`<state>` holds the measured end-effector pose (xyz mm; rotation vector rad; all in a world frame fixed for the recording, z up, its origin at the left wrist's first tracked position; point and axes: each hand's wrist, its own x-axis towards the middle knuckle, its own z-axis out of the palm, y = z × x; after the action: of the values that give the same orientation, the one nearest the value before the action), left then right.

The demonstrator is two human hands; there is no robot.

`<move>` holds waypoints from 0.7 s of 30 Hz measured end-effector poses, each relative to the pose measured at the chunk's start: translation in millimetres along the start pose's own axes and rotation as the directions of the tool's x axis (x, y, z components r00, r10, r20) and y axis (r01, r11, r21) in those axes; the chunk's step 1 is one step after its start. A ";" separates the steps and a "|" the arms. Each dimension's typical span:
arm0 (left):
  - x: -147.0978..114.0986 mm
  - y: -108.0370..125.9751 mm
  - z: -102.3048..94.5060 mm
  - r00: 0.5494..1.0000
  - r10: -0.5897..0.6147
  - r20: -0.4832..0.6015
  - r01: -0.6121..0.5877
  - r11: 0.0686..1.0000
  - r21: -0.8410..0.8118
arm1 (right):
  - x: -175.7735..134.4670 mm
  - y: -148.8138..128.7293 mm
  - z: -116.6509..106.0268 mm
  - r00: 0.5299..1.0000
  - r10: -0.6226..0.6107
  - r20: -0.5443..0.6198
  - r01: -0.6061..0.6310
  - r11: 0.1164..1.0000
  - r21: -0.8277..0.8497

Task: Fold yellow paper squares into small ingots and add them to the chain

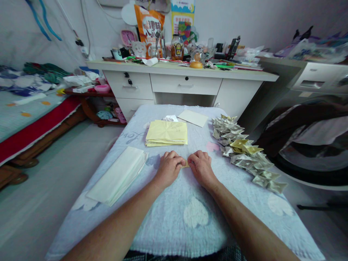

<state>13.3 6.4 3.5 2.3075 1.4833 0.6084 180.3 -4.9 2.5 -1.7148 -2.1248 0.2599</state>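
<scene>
Left hand (pixel 169 167) and right hand (pixel 201 168): pinching a small yellowish paper (pixel 185 164) between them, over the cloth-covered table (pixel 163 217).
Yellow paper stack (pixel 166 132): lying flat beyond the hands.
Crumpled white paper (pixel 170 118) and pale sheet (pixel 193 118): resting behind the stack.
Long pale sheets (pixel 119 175): lying slantwise, left of the hands.
Folded paper pieces (pixel 246 154), mostly silvery, some golden: forming a row along the right side.
White drawer unit (pixel 187 86): standing behind, carrying an orange bag (pixel 149 30), a pink clock (pixel 127 37) and a jar (pixel 177 49).
Washing machine (pixel 310 78): standing at right.
</scene>
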 end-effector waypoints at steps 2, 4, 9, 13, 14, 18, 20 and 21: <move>0.9 0.5 0.2 1.000 0.005 0.015 -0.005 1.000 -0.014 | -0.1 -0.4 0.3 1.000 -0.031 0.003 0.031 0.999 0.013; 1.6 1.5 0.8 1.000 -0.020 0.023 0.020 1.000 -0.012 | -0.1 -1.6 0.1 0.999 -0.038 0.007 0.038 0.999 0.013; 1.7 3.8 2.1 0.995 -0.095 -0.008 0.095 0.995 0.038 | 0.6 -5.9 -1.4 0.999 -0.026 0.031 0.026 1.000 -0.013; 0.8 2.3 1.1 0.991 -0.135 -0.016 0.136 0.989 0.057 | 1.8 -6.9 -0.1 0.999 -0.012 0.040 0.015 0.998 -0.069; 0.8 1.5 0.4 0.989 -0.150 -0.013 0.150 0.987 0.056 | 2.0 -6.9 0.4 0.999 -0.007 0.039 0.010 0.997 -0.081; 1.5 -1.4 -3.4 0.977 -0.211 0.010 0.210 0.976 0.049 | 2.4 -7.0 1.6 0.999 0.010 0.035 -0.007 0.995 -0.102; 1.9 -2.4 -5.2 0.974 -0.227 0.023 0.226 0.973 0.043 | 2.5 -6.6 1.5 0.999 0.021 0.037 -0.017 0.995 -0.102; 2.0 -2.7 -5.9 0.973 -0.231 0.028 0.230 0.973 0.039 | 2.6 -6.1 1.3 0.999 0.029 0.039 -0.024 0.995 -0.100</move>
<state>9.0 9.6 7.5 2.1170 1.7265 0.4807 173.9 -3.7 4.2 -1.8095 -2.1792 0.2007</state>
